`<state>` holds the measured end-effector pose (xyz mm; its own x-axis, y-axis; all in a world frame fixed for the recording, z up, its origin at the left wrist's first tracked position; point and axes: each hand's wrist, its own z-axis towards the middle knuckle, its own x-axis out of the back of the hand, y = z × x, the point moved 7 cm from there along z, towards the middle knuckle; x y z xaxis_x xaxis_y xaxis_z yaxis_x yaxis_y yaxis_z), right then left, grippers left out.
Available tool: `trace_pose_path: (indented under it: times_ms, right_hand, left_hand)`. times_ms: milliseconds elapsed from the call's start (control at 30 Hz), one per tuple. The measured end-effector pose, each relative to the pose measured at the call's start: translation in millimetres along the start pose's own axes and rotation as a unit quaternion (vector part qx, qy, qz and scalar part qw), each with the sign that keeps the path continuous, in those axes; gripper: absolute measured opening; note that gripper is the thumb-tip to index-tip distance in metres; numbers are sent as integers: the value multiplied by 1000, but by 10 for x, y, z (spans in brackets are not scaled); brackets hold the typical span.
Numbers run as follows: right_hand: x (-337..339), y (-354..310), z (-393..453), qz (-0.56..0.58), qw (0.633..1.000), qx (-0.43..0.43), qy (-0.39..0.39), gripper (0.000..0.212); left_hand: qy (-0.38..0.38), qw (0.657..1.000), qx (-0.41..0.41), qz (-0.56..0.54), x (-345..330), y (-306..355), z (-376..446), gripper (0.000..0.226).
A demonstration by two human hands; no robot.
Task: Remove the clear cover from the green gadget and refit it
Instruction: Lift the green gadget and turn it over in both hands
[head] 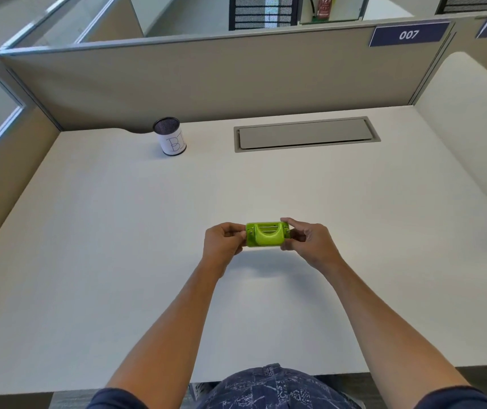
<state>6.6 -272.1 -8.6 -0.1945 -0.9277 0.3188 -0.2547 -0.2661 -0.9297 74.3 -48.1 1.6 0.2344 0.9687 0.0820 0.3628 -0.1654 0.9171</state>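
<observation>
Left hand (224, 242) and right hand (307, 242) pinch green gadget (266, 234) ends above desk (354, 231) near edge; clear cover indistinct, probably fitted. Pull evenly.

Office cubicle, white table (89, 231), beige partition walls (207, 81).
Grey cable hatch (305, 133) near far edge; mesh pen cup (170, 140) toward far left corner; blue "007" plate (409, 34) on partition.

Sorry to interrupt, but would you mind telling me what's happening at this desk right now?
A person is holding a small green gadget just above the white desk, the left hand pinching one end and the right hand the other. Whether its clear cover is on or off is too small to tell. A mesh pen cup stands untouched farther back.
</observation>
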Motion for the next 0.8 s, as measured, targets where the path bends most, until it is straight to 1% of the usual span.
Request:
trace_pose_path:
  times_ms: [33, 100, 167, 267, 367, 433, 500, 567, 733, 800]
  right_hand:
    - [-3, -3, 0, -11, 1000, -4, -5, 59]
    - [-11, -13, 5, -58, 998, -11, -14, 57]
    - [-34, -19, 14, -112, 993, -13, -22, 56]
    - [-115, 13, 20, -158, 986, -16, -49, 52]
    - [-187, 29, 29, -239, 968, 7, -80, 40]
    - [-223, 43, 24, -278, 956, 15, -97, 35]
    - [-259, 47, 14, -306, 945, 18, -112, 38]
    - [-287, 34, 13, -322, 939, 22, -119, 39]
    - [-345, -22, 35, -370, 919, 29, -133, 22]
    - [-355, -48, 38, -382, 913, 31, -136, 21]
  left_hand:
    - [0, 1000, -11, 20, 9, 2, 3, 17]
    - [-13, 996, -44, 82, 9, 20, 8, 28]
    - [-37, 985, -66, 152, -22, 9, 8, 39]
    - [-61, 969, -82, 226, -86, -49, -10, 52]
    - [-86, 949, -121, 279, -163, -89, -27, 69]
    - [-97, 933, -134, 319, -208, -138, -22, 65]
    - [-97, 917, -146, 359, -238, -172, -12, 52]
    - [-91, 909, -157, 376, -249, -179, -17, 42]
    - [-81, 885, -183, 419, -274, -160, -80, 40]
    - [-75, 876, -191, 436, -280, -182, -90, 39]
